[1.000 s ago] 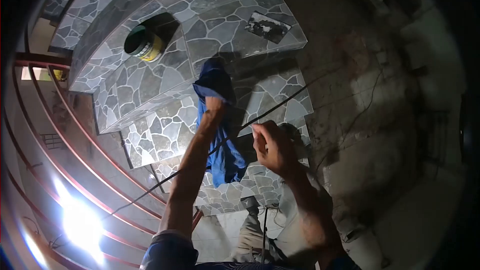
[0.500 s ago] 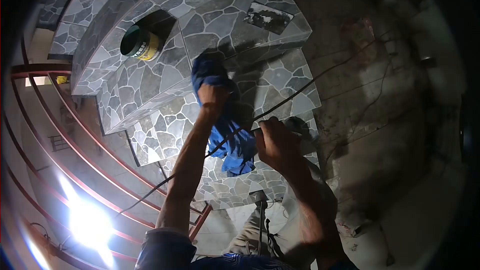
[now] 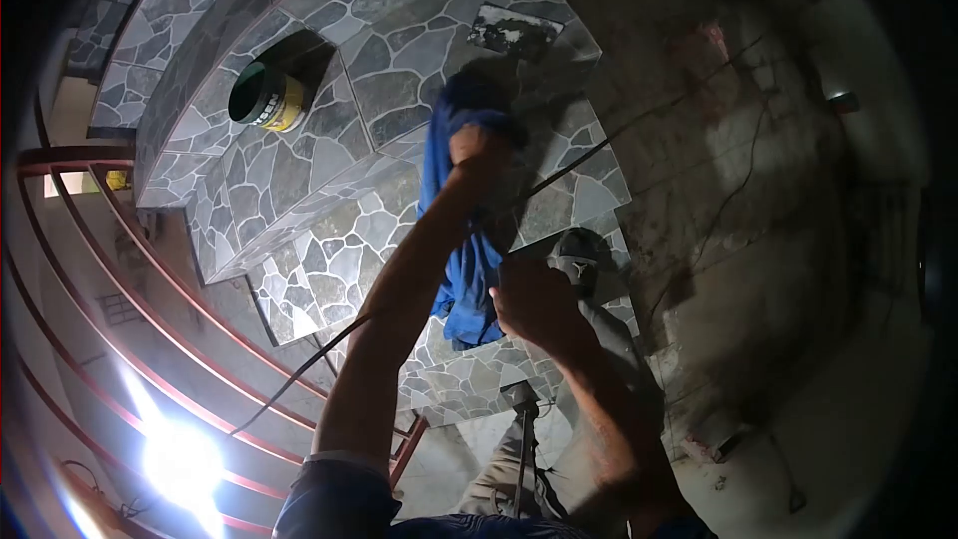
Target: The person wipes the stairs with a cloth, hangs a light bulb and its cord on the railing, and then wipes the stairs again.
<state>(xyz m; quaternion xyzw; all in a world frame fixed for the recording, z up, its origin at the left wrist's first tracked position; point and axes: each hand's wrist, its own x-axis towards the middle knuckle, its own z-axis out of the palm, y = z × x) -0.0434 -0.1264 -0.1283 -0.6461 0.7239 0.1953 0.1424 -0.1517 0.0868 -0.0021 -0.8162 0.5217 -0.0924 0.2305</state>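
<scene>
My left hand (image 3: 481,145) is closed on the upper part of a bunched blue cloth (image 3: 469,279), which lies over the edge of a stone-patterned tiled step (image 3: 349,215). Close to the cloth's lower right side, my right hand (image 3: 539,301) is curled into a fist; what it holds, if anything, is hidden. A dark cable (image 3: 569,168) runs across the step, passing by my left forearm. Just beyond my right hand is a dark shoe (image 3: 579,265) with a pale mark.
A dark green and yellow bucket (image 3: 267,100) stands on the upper step. Near that step's right end lies a dark flat plate (image 3: 514,32) with white smears. Red curved railings (image 3: 150,260) and a bright lamp (image 3: 183,464) are at left. Dirty, stained floor (image 3: 758,269) extends to the right.
My left hand has moved right and slightly up, taking the cloth's upper part along. My right hand has shifted a little lower.
</scene>
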